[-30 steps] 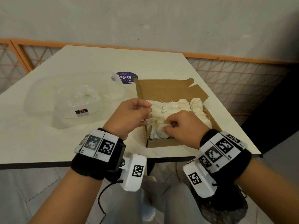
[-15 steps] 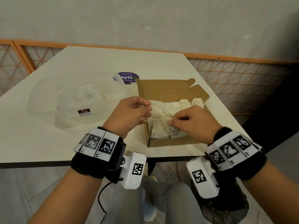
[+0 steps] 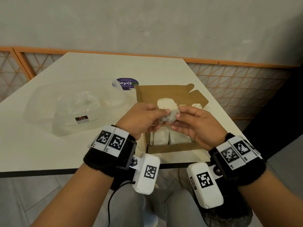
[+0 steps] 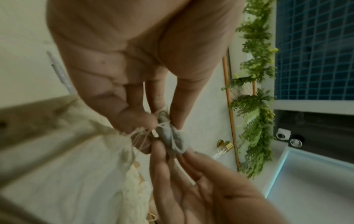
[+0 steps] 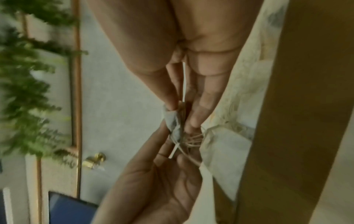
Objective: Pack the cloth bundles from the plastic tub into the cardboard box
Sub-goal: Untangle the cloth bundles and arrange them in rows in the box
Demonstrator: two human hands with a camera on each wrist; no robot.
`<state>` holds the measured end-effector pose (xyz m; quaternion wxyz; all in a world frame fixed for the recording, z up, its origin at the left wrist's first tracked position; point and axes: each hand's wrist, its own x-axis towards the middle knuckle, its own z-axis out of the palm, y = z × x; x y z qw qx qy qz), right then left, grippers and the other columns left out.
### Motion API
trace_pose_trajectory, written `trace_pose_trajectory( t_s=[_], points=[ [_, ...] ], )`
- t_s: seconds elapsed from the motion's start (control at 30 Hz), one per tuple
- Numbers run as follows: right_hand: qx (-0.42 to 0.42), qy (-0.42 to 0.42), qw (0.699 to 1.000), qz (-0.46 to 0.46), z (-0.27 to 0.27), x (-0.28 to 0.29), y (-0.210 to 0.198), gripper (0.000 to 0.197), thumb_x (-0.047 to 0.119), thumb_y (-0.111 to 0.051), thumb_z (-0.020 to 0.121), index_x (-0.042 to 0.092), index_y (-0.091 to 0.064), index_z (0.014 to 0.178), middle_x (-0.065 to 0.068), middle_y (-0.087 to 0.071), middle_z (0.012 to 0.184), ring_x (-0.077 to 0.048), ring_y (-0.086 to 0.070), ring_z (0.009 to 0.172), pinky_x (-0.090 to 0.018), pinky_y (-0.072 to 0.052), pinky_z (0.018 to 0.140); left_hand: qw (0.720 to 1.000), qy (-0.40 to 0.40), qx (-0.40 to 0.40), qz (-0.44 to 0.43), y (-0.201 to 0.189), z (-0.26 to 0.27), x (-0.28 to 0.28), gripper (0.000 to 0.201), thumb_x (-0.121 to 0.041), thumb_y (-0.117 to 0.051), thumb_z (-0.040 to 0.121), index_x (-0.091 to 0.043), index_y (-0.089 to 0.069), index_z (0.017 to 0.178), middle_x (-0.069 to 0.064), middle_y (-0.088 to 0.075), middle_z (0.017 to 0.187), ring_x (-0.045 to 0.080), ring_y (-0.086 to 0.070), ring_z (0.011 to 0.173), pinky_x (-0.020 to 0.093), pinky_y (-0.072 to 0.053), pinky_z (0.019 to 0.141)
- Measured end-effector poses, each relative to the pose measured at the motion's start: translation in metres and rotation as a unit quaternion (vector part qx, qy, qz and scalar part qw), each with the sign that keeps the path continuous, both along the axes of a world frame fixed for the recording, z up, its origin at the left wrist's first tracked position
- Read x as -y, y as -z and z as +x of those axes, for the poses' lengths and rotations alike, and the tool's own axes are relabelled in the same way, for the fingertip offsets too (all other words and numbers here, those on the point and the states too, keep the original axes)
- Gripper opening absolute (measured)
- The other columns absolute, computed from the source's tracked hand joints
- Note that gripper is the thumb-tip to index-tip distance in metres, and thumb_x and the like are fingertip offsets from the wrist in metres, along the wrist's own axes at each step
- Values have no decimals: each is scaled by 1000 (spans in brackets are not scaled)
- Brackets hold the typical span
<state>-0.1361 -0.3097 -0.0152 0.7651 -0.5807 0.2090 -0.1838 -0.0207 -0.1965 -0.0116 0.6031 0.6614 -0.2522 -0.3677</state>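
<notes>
Fingertips [image 3: 166,111] of the left hand [image 3: 141,119] and those of the right hand [image 3: 195,124] meet on one small cloth bundle [image 3: 168,108], each hand pinching it between thumb and forefinger above the open cardboard box [image 3: 170,147]. The wrist views show the pinch close up: a greyish wad of fabric [image 4: 172,139] squeezed between the tips, with loose pale threads [image 4: 140,133] trailing from it toward a larger cream cloth. The remaining fingers of the right hand curl loosely beneath.

More cream bundles [image 3: 161,136] lie flat inside the box, rectangular and soft, with frayed edges. The box is plain brown corrugated board with its lid flaps folded back. To its left stands the clear plastic tub [image 3: 49,102], rounded and shallow, bearing a small black and grey label [image 3: 81,119] whose print is too small to read. Behind the box a round purple sticker [image 3: 127,83] on the pale table [image 3: 98,66] shows the letters "layG"; the finer lines are unclear. Black wristbands carry white square-coded tags [image 3: 110,140].
</notes>
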Motion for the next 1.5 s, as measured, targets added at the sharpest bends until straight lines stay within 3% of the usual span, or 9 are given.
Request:
trace_pose_trajectory(
  t_s=[0.07, 0.17, 0.33, 0.47, 0.57, 0.87, 1.03, 1.3, 1.5],
  points=[
    [-44, 26, 993, -106, 2, 0, -1, 21, 11, -60, 87, 12, -60, 108, -6, -70, 89, -14, -68, 78, -23, -57, 69, 998, -26, 59, -4, 1, 2, 1, 17, -20, -70, 84, -19, -68, 68, 1, -66, 71, 13, -58, 65, 22, -45, 57],
    [-85, 45, 964, -248, 8, 4, -4, 41, 26, -72, 78, 20, -57, 116, -1, -66, 87, -11, -66, 81, -23, -52, 68, 992, -41, 116, -9, -3, 5, 0, 24, -20, -71, 83, -18, -64, 60, -12, -59, 51, -2, -53, 49, 11, -40, 47],
    [-52, 41, 985, -159, 21, 3, -9, 19, 4, -70, 78, 16, -59, 89, -6, -64, 73, -17, -62, 66, -21, -52, 61, 988, -41, 146, -4, -6, 13, 0, 16, -24, -73, 81, -11, -69, 71, -9, -56, 54, -4, -48, 48, 8, -38, 48],
    [-60, 47, 988, -131, 26, 5, -5, 14, 2, -68, 80, 12, -59, 83, -3, -67, 68, -12, -63, 54, -19, -54, 56, 992, -19, 126, -3, -10, 18, -4, 6, -9, -74, 78, -13, -70, 81, -14, -61, 51, -7, -52, 46, 7, -37, 45],
    [-71, 58, 988, -125, 28, 9, -1, 15, 0, -68, 79, 12, -58, 77, -4, -66, 66, -9, -62, 48, -18, -53, 52, 991, -37, 129, 8, -7, 24, -5, 13, -5, -77, 74, -7, -71, 86, -3, -63, 65, -6, -52, 46, 7, -38, 47],
    [-84, 37, 984, -154, 24, 16, -5, 19, -6, -59, 84, 12, -58, 84, -6, -63, 69, -9, -63, 50, -23, -56, 57, 987, -66, 143, -37, -9, 24, 0, 12, -6, -71, 81, -13, -63, 77, -7, -61, 60, -6, -55, 45, 6, -39, 45],
    [-99, 43, 989, -103, 14, 22, 2, 25, -11, -51, 87, 13, -54, 93, -7, -55, 76, -19, -67, 70, -31, -59, 64, 986, -72, 136, -63, -13, 27, 2, 20, 0, -68, 82, -16, -58, 75, 1, -61, 72, -5, -57, 48, 7, -41, 48],
    [-57, -9, 984, -170, 16, 15, -5, 11, 6, -61, 85, 0, -65, 94, -13, -69, 89, -19, -67, 86, -25, -55, 72, 992, -67, 100, -41, -7, 26, 6, 21, -12, -70, 83, -21, -56, 69, -12, -63, 57, 2, -56, 55, 11, -41, 47],
    [-97, -73, 958, -259, 30, 1, 2, 19, 5, -62, 86, 15, -61, 70, -7, -64, 77, -18, -58, 70, -21, -50, 62, 996, -57, 28, -59, -10, 27, 7, 23, -19, -71, 83, -22, -54, 67, -2, -55, 70, 8, -48, 57, 20, -40, 60]
  ],
)
